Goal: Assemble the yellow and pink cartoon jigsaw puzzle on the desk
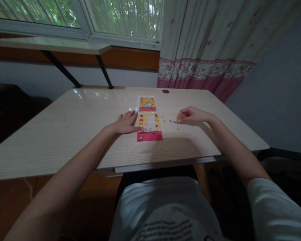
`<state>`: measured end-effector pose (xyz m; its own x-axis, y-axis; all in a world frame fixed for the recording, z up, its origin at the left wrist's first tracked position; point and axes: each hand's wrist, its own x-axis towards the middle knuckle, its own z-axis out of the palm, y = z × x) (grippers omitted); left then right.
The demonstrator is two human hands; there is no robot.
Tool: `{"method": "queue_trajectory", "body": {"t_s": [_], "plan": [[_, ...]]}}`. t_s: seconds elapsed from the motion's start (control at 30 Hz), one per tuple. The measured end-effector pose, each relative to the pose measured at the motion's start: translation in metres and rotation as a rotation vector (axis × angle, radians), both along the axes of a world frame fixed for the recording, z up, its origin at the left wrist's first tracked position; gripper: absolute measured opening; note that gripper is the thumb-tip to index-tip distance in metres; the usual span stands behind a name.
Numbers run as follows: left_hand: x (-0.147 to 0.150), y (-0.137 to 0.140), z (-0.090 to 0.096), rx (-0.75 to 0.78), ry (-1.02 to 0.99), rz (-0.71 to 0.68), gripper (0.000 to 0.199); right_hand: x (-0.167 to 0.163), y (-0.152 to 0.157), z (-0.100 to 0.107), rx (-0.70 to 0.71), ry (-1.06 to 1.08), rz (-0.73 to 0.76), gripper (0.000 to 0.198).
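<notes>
A partly filled jigsaw puzzle (149, 136) in yellow and red lies on the table, with a pale gap in its upper middle. My left hand (126, 124) rests flat and open at its left side, the thumb over the puzzle's edge. To the right, my right hand (190, 114) has its fingers pinched together at a small puzzle piece (177, 121); the fingertips partly cover it. Several loose puzzle pieces (163, 118) lie between the puzzle and that hand. Just behind the puzzle is a picture card (147, 104) showing a white animal figure on yellow and red.
The pale wooden table (90, 110) carries a raised shelf (52, 45) on black legs at the back left. A round cable hole (166, 91) sits near the back edge. Behind are a window (125, 16) and a curtain (198, 50).
</notes>
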<state>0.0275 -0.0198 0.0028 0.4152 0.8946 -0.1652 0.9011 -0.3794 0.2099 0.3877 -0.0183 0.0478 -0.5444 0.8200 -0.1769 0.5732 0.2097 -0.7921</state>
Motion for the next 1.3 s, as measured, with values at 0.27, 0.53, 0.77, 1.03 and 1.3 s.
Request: {"method": "queue_trajectory", "body": {"t_s": [0.27, 0.53, 0.77, 1.03, 1.3], "plan": [[0.001, -0.002, 0.003, -0.009, 0.012, 0.012, 0.118, -0.059, 0.006, -0.003, -0.089, 0.167, 0.086, 0.025], [0.001, -0.001, 0.001, 0.001, 0.017, 0.011, 0.117, -0.083, 0.007, -0.019, -0.107, 0.173, 0.045, 0.019], [0.001, -0.001, 0.001, -0.007, 0.031, 0.011, 0.116, -0.095, 0.002, -0.03, -0.056, 0.156, 0.086, 0.017], [0.001, -0.001, 0.001, -0.013, 0.039, 0.012, 0.118, -0.099, 0.0, -0.035, 0.049, 0.086, 0.147, 0.021], [-0.001, 0.001, -0.003, -0.002, 0.024, 0.005, 0.115, -0.1, -0.003, -0.035, 0.215, -0.015, 0.168, 0.022]]}}
